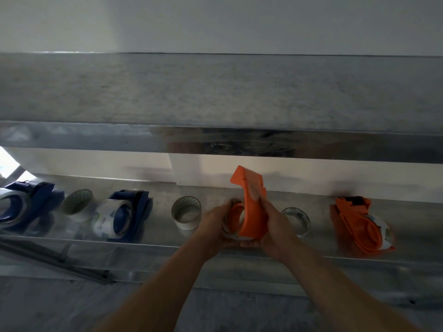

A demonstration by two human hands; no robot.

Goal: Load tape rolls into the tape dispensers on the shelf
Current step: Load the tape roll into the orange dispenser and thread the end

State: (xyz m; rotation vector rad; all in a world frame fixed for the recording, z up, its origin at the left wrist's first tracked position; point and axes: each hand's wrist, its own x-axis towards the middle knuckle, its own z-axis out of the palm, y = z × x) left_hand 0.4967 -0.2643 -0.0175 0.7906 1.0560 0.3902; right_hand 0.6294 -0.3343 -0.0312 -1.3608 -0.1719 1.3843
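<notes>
The grip of the right hand (pixel 275 226) was wrapped round the orange dispenser (pixel 254 212), which stood on end over the shelf (pixel 167 248), nose toward 12 o'clock. The left hand (pixel 214 224) clasped the pale tape roll (pixel 229 233) on its hub, at 9 o'clock from that grip. A white roll (pixel 187 215) stood near at 9, a clear roll (pixel 297 220) close at 3.
</notes>
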